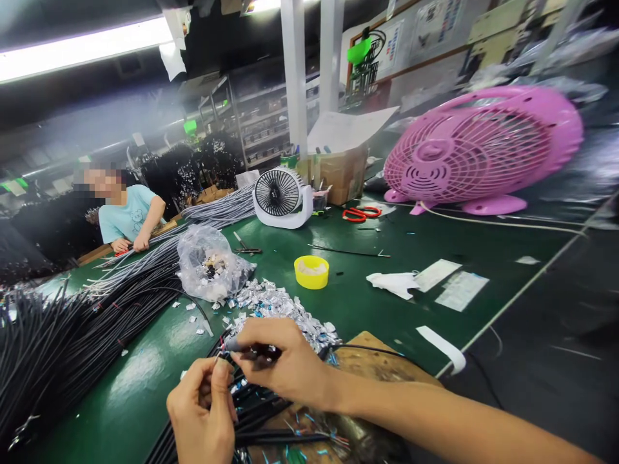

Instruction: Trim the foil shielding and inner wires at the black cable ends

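Observation:
My right hand (280,361) is closed round a dark pen-shaped tool (254,351) with its tip pointing left. My left hand (206,412) is closed in a pinch just below that tip, holding the end of a thin black cable (256,412). Several more black cables run under both hands toward the near edge. A heap of silver foil scraps (280,309) lies just beyond my hands on the green table (367,290). A wooden board (377,361) sits under my right wrist.
Large bundles of black and grey cables (97,309) fill the left. A plastic bag of scraps (207,264), a yellow cup (311,271), a small white fan (280,196), a pink fan (478,148), red scissors (362,213) and papers lie around. A person in a teal shirt (126,216) works at far left.

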`<state>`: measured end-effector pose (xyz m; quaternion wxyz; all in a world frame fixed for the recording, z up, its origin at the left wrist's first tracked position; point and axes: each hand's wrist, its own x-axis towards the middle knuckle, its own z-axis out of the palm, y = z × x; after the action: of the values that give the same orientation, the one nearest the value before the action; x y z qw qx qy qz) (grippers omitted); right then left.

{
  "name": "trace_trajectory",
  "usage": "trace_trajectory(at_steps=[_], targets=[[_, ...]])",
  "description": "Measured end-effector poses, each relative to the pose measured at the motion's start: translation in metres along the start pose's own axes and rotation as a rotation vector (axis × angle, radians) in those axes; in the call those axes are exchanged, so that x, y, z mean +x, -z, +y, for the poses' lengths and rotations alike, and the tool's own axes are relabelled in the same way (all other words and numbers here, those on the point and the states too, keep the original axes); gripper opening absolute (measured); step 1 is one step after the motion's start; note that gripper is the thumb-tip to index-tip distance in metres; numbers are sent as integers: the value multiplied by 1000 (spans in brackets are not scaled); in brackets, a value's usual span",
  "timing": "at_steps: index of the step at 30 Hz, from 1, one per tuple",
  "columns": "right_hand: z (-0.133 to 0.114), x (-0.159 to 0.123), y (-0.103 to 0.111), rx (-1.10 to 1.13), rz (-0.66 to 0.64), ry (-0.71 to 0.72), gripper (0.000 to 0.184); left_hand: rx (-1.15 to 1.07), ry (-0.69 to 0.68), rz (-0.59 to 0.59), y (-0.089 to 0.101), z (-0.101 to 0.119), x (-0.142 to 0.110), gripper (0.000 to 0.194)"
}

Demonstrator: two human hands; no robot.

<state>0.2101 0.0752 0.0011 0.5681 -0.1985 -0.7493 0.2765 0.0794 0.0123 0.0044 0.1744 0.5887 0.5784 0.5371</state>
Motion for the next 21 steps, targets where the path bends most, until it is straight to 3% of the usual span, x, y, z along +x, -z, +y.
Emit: trace_trajectory(at_steps=[3, 6, 8, 11, 13, 16, 21], targets=[[2, -1, 4, -161, -20, 188, 9, -30, 25, -22, 1, 0, 1, 36], [4, 1, 8, -273, -121, 400, 21, -81, 72, -57, 2, 0, 2, 38], [4, 2, 9, -323, -187, 469, 25, -119, 108, -76, 2, 0, 3, 40], [1, 3, 7, -260, -210, 355, 19, -169, 136, -77, 4, -1, 5, 39], [-3, 4, 6, -210, -133, 238, 13, -199, 149, -70, 6, -2, 6, 40], [-9, 7, 8, -274, 3, 137, 22, -234, 170, -59, 10, -3, 8, 42], [-12, 13, 12, -603, 109, 293, 37, -245, 179, -36, 11, -5, 7, 39]])
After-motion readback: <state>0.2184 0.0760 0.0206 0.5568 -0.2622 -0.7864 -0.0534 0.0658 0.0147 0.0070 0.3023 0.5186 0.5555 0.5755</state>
